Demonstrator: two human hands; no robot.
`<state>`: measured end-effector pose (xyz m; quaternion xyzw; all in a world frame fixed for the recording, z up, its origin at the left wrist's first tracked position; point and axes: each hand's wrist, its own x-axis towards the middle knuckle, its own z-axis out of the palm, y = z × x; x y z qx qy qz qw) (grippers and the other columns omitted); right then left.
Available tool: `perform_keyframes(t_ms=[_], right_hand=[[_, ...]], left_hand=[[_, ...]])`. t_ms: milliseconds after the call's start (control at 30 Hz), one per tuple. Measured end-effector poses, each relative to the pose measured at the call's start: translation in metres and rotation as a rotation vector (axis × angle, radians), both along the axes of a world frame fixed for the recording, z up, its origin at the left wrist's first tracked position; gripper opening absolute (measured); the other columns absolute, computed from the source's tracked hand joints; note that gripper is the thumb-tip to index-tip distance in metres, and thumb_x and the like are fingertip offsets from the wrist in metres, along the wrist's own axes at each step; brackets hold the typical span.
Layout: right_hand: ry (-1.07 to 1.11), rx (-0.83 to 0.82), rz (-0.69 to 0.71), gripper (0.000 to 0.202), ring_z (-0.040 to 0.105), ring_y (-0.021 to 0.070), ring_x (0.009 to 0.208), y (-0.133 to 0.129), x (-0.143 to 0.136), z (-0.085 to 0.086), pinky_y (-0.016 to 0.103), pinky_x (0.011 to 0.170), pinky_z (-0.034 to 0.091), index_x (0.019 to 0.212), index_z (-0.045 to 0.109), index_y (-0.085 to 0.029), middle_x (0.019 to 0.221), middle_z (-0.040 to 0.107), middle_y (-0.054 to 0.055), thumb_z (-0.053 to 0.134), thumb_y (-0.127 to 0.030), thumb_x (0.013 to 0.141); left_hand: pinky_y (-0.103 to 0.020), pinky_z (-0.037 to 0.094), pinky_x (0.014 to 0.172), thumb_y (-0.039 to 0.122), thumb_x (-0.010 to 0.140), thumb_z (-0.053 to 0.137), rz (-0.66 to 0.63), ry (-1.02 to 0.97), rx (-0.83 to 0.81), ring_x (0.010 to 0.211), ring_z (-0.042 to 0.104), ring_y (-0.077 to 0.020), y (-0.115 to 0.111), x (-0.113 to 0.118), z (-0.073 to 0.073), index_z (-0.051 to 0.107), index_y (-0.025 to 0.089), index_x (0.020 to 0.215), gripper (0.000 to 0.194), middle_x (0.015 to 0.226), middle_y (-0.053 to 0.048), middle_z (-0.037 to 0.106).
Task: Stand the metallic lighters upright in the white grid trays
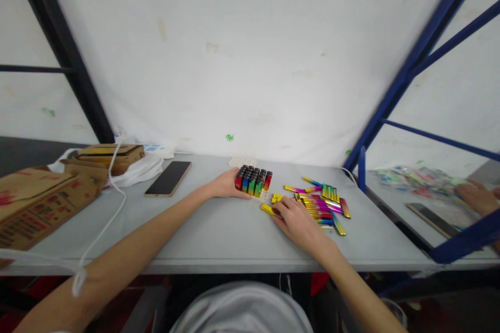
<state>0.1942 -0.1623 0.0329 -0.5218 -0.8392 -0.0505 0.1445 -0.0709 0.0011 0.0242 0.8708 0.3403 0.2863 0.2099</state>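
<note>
Several colourful lighters with black tops [253,181] stand upright in rows in a pale tray [264,195] at the table's middle. Around the left side of this block my left hand [227,184] is closed, its thumb along the front. To the right, my right hand [292,217] pinches a yellow metallic piece [267,209] near the tray's front right corner. Beside and partly behind that hand lies a loose pile of shiny multicoloured pieces [318,205]. A second pale tray [242,162] rests against the wall.
A phone [169,179] lies left on the grey table [211,229]. Cardboard boxes [47,200] and a white cable [113,208] occupy the far left. Blue frame bars [390,88] rise at the right; beyond them are another person's hand [474,196], a second phone [432,220] and plastic bags.
</note>
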Motion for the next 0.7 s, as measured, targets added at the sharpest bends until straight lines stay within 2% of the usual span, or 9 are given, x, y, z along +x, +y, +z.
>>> perform_keyframes(t_ms=[100,167,267,367,433,500,600,700], right_hand=[[-0.056,0.000,-0.023,0.017,0.066,0.0317,0.108,0.006,-0.007,0.003,0.045,0.098,0.048,0.109,0.071,-0.019,0.111,0.070,0.015,0.058,-0.030,0.104],[-0.011,-0.016,0.004,0.020,0.066,0.0302,0.105,0.009,-0.009,0.007,0.044,0.096,0.049,0.109,0.069,-0.018,0.110,0.070,0.015,0.052,-0.029,0.107],[0.245,-0.080,0.087,0.024,0.066,0.0250,0.097,0.015,-0.006,0.018,0.038,0.088,0.050,0.111,0.063,-0.020,0.104,0.070,0.011,0.043,-0.032,0.110],[0.550,-0.238,0.136,0.031,0.064,0.0188,0.075,0.026,0.000,0.029,0.032,0.073,0.050,0.115,0.059,-0.021,0.085,0.069,0.003,0.037,-0.041,0.111],[0.716,-0.298,0.147,0.035,0.057,0.0157,0.061,0.038,0.006,0.035,0.029,0.061,0.045,0.118,0.061,-0.021,0.074,0.063,-0.002,0.043,-0.050,0.108],[0.871,-0.273,0.137,0.040,0.050,0.0142,0.057,0.055,0.011,0.040,0.028,0.056,0.039,0.117,0.066,-0.021,0.067,0.056,-0.005,0.059,-0.056,0.099],[1.169,-0.245,0.119,0.043,0.045,0.0124,0.057,0.081,0.015,0.047,0.027,0.056,0.038,0.105,0.071,-0.020,0.064,0.050,-0.006,0.076,-0.057,0.085],[1.458,-0.259,0.151,0.045,0.043,0.0104,0.060,0.101,0.015,0.053,0.025,0.058,0.040,0.096,0.072,-0.019,0.070,0.053,-0.004,0.082,-0.059,0.078]], left_hand=[[-0.047,0.053,0.108,0.064,0.059,0.093,0.010,0.003,-0.002,0.117,0.069,-0.0347,0.001,0.000,0.000,0.064,0.019,0.134,0.092,0.130,-0.012,0.071],[-0.047,0.052,0.109,0.062,0.060,0.093,-0.004,0.001,0.005,0.118,0.068,-0.0346,0.001,-0.001,-0.001,0.064,0.020,0.134,0.090,0.130,-0.011,0.071],[-0.046,0.050,0.111,0.059,0.062,0.093,-0.049,-0.002,0.030,0.122,0.067,-0.0345,0.002,-0.001,0.000,0.065,0.022,0.134,0.085,0.132,-0.008,0.071],[-0.045,0.051,0.110,0.056,0.064,0.092,-0.058,-0.008,0.032,0.121,0.067,-0.0351,0.002,-0.001,0.000,0.066,0.021,0.133,0.082,0.131,-0.008,0.071],[-0.046,0.052,0.109,0.056,0.063,0.093,-0.039,-0.006,0.017,0.120,0.067,-0.0354,0.001,-0.001,0.000,0.065,0.021,0.134,0.084,0.129,-0.009,0.071],[-0.047,0.053,0.107,0.058,0.061,0.093,-0.013,-0.001,0.001,0.119,0.067,-0.0358,0.001,-0.001,0.000,0.063,0.020,0.135,0.088,0.128,-0.010,0.071],[-0.048,0.053,0.107,0.061,0.060,0.093,0.005,0.005,-0.007,0.118,0.067,-0.0363,0.001,-0.001,-0.001,0.063,0.018,0.134,0.091,0.127,-0.012,0.071],[-0.048,0.053,0.108,0.062,0.059,0.093,0.006,0.000,0.001,0.117,0.068,-0.0353,0.001,-0.001,-0.001,0.064,0.022,0.133,0.089,0.126,-0.009,0.072]])
